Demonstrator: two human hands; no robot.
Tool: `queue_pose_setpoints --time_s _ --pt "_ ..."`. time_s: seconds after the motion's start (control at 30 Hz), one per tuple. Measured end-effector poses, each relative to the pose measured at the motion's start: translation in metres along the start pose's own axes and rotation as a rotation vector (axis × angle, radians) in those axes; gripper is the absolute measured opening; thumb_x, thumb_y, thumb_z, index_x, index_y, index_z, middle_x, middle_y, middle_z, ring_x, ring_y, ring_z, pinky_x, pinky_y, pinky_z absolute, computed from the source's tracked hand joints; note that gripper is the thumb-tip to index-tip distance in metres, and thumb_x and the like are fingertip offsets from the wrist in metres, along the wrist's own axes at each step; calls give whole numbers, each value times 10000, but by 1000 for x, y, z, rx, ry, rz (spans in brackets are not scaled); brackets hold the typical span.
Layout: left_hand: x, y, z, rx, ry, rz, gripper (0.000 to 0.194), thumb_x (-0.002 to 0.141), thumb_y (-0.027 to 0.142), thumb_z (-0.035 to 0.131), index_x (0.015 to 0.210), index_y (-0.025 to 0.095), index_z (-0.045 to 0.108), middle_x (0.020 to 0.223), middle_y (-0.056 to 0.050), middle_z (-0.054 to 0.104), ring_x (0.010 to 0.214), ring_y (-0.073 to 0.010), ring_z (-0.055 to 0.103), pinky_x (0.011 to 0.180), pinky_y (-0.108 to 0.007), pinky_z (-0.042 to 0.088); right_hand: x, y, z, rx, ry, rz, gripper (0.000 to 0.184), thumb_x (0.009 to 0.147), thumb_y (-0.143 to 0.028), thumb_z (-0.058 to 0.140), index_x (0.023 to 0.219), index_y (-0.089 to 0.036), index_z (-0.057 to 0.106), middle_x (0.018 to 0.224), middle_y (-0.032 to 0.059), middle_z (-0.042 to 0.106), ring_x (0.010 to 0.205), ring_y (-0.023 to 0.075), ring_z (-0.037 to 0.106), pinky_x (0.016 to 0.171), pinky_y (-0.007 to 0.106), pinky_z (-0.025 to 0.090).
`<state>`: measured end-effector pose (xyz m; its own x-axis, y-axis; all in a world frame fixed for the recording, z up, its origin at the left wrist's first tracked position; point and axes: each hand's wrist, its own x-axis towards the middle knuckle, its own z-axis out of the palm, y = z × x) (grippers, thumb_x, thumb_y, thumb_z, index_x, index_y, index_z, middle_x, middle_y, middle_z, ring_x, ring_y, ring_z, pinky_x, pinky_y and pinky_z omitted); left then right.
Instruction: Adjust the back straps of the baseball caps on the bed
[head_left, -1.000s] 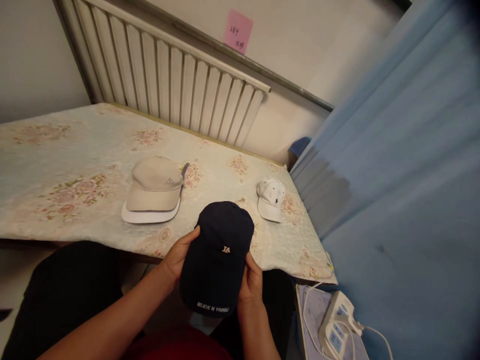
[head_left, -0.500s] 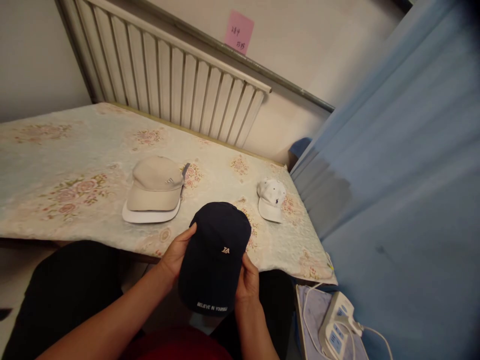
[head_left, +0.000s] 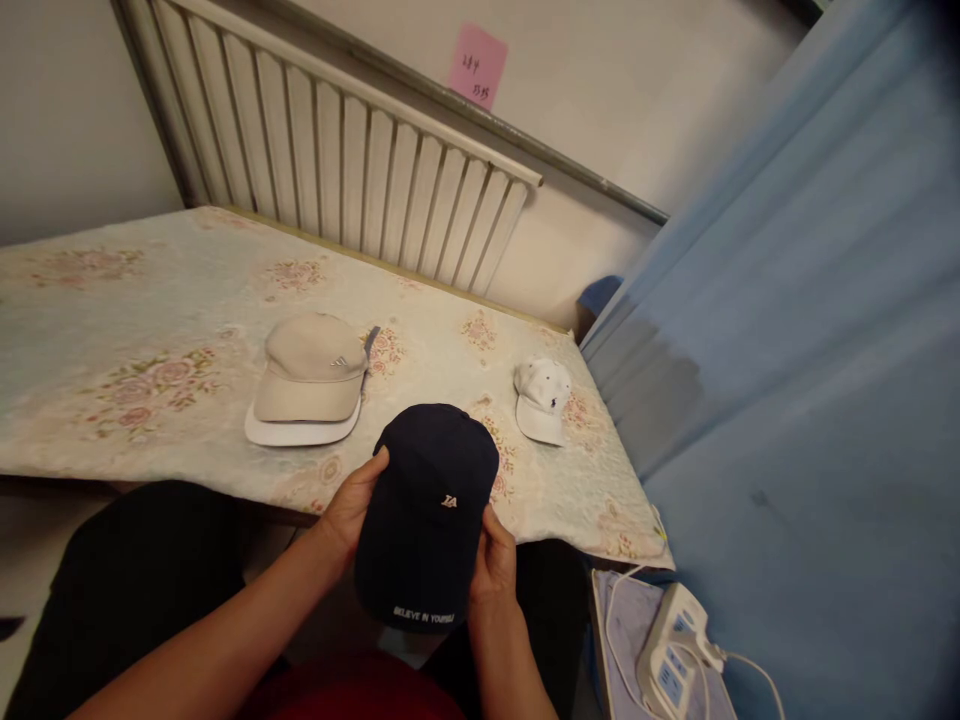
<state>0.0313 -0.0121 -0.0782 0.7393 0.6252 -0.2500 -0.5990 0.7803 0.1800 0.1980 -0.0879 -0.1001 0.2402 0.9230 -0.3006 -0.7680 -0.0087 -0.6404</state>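
A dark navy baseball cap (head_left: pixel 424 540) is held between my hands over my lap, its brim toward me. It bears a small "LA" emblem on the front and "BELIEVE IN YOURSELF" along the brim. My left hand (head_left: pixel 354 505) grips its left side, thumb on top, the other fingers hidden underneath. On the right edge, my right hand (head_left: pixel 493 560) is closed, with its thumb against the cap. A beige cap (head_left: pixel 311 365) lies stacked over a white-brimmed cap (head_left: pixel 300 432) on the bed to the left. Farther right sits a small white cap (head_left: pixel 541 400) with a dark logo.
The caps lie on a bed with a floral quilted cover (head_left: pixel 187 300). A radiator (head_left: pixel 352 150) stands behind it. A blue curtain (head_left: pixel 787 350) hangs on the right, above a power strip (head_left: pixel 673 650) with white cables. A pink note (head_left: pixel 478 65) is on the wall.
The navy cap and both hands have shifted very slightly to the left. The other caps stay where they were.
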Motion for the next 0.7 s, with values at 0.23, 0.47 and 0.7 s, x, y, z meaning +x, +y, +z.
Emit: queue_pose_setpoints --time_s 0.23,0.47,0.7 --pt "1 1 2 28 58 23 373 869 366 540 1064 90 698 946 -161 740 985 -352 663 992 -557 402 1 0 -1 40 3 60 255 731 -310 643 942 -179 698 914 66 750 1038 260 654 969 442 476" --pt "-4 -10 -2 12 67 -91 438 880 408 512 1104 72 680 947 -167 739 987 -342 666 1003 -520 403 3 0 -2 119 96 91 282 733 -344 645 939 -162 703 960 81 745 1079 270 635 944 448 491" --pt "-6 -12 -2 -2 106 -48 455 883 433 496 1082 73 691 909 -159 746 997 -334 663 1010 -509 397 1 3 5 201 172 177 304 772 -327 603 1001 -148 692 964 89 745 1041 262 654 912 438 511"
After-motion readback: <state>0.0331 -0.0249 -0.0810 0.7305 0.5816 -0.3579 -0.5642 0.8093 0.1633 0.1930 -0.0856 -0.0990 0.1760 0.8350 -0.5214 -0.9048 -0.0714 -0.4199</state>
